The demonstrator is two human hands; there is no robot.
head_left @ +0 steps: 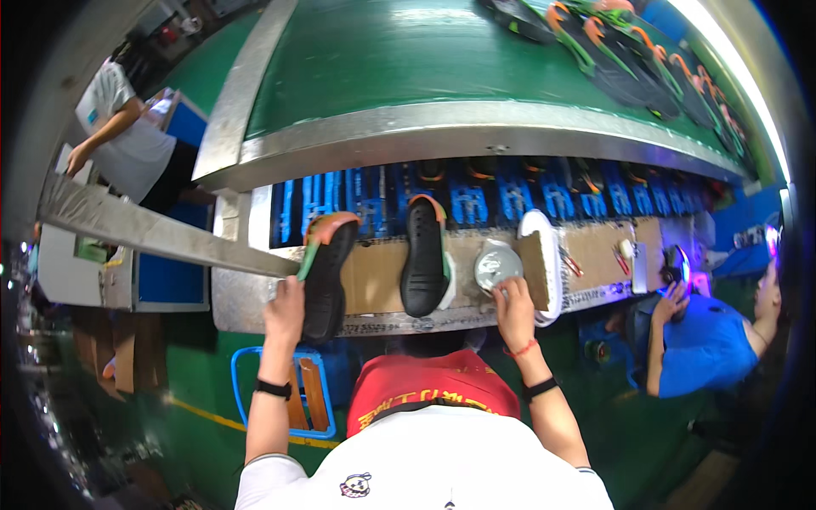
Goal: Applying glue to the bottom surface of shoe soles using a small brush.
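Observation:
My left hand (pixel 285 313) grips the side of a black shoe sole (pixel 325 285) with an orange and green rim, holding it tilted over the bench's left part. To its right another black shoe sole (pixel 422 263) with an orange end lies on the cardboard, a pale edge showing beside it. My right hand (pixel 514 312) is at the lower rim of a round dish (pixel 498 263) holding something greyish. Its fingers are pinched together, and whatever is between them is hidden. Close to that hand, on the right, is a white sole-shaped piece (pixel 548 270).
Blue racks (pixel 467 200) line the bench's back, under a green conveyor (pixel 382 68) with several more soles. Thin red-handled tools (pixel 623 261) lie at right. A metal bar (pixel 170 234) crosses the left. One person (pixel 701 344) sits at right; another (pixel 127 127) stands at left.

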